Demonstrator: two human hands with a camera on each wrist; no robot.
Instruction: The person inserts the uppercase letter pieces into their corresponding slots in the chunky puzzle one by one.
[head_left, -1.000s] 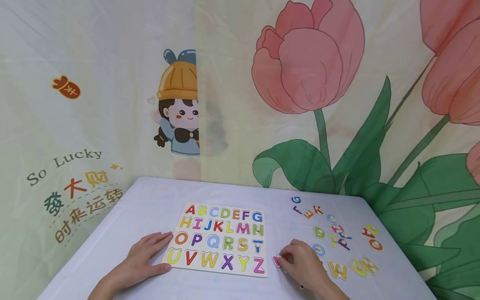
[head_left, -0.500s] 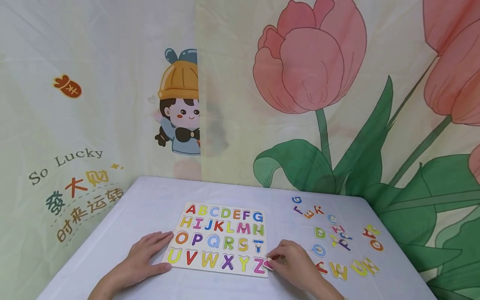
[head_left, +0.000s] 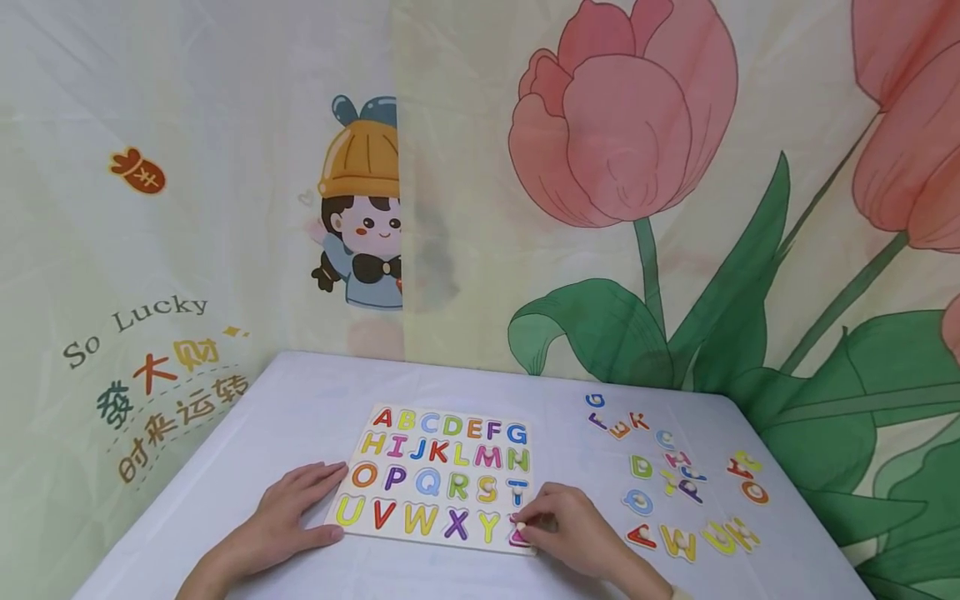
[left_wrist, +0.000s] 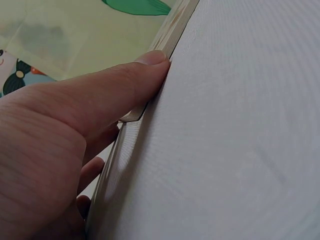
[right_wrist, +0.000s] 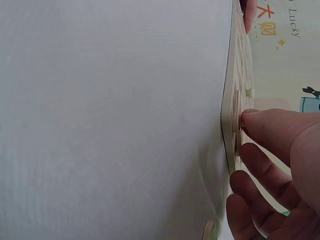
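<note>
The alphabet puzzle board lies on the white-covered table. My left hand rests at its left side, fingers extended; in the left wrist view the thumb lies against the board's edge. At the lower right corner, my right hand pinches a pink letter Z piece by its small knob, over the printed Z. In the right wrist view, the piece appears edge-on at the board's surface, under the thumb, with the other fingers bent beside it.
Loose knobbed letter pieces lie scattered to the right, among them a red A, a yellow W, a green D and a blue G. Several pieces with knobs, such as the T, sit in the board. A printed curtain stands behind the table.
My right hand has moved left with the pink Z piece, from the table beside the board onto its lower right corner. The red A is uncovered. My left hand stays put.
</note>
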